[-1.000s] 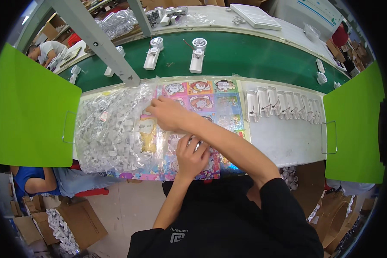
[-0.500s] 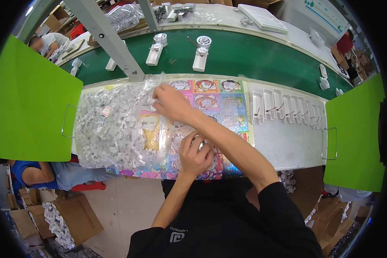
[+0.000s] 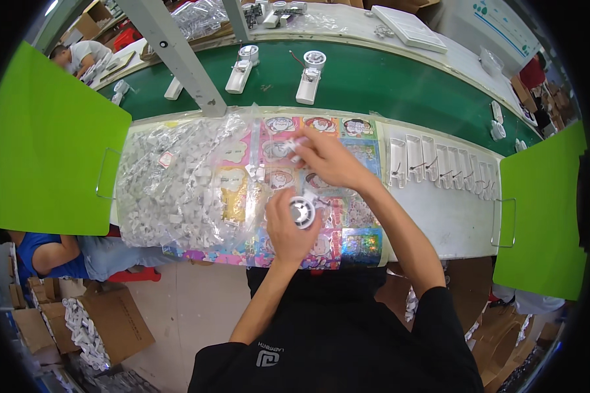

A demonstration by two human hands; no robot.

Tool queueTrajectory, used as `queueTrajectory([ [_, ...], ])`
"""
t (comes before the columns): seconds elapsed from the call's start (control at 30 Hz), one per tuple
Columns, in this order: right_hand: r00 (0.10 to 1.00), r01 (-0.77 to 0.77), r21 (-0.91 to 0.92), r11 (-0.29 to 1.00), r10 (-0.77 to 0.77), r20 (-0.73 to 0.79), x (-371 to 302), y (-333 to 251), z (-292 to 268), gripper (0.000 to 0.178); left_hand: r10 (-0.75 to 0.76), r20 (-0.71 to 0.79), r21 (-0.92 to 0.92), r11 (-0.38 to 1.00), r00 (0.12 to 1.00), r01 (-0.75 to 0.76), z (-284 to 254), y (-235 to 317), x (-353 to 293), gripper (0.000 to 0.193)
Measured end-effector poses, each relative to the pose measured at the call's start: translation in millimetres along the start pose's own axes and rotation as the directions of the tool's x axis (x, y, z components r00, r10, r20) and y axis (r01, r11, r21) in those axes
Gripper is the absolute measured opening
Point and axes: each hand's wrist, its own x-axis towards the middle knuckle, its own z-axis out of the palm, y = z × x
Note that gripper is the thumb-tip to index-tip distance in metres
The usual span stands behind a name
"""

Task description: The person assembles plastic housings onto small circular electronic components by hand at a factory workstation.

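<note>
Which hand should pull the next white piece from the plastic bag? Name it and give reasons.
Right. The right hand already pinches a small white piece near the bag; the left hand is occupied holding the round white part.

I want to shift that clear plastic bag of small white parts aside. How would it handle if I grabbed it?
The clear bag would probably sag and flop: its film is wrinkled and slumped flat. Crammed with small white parts, it likely feels hefty. Its loose end near the right hand might spill pieces.
</note>
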Motion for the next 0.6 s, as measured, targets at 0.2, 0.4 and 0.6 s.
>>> queueTrajectory([
  [0.2, 0.998, -0.029, -0.092, 0.995, 0.024, -0.057, -73.4, 9.8, -3.9, 0.028, -0.059, 0.055, -0.113, 0.991, 0.997, 0.065, 0.2, -10.4, -0.9, 0.061],
  [0.4, 0.992, -0.11, -0.062, 0.992, 0.106, -0.069, -97.2, 21.1, 12.8, 0.026, 0.259, 0.078, -0.045, 0.965, 0.963, -0.257, -0.8, -8.9, 1.8, 0.058],
  [0.6, 0.982, -0.014, 0.098, 0.995, 0.033, -0.187, -120.4, 32.9, 18.3, 0.027, 0.245, 0.145, -0.268, 0.942, 0.958, -0.201, -4.4, 2.8, 4.7, 0.053],
])
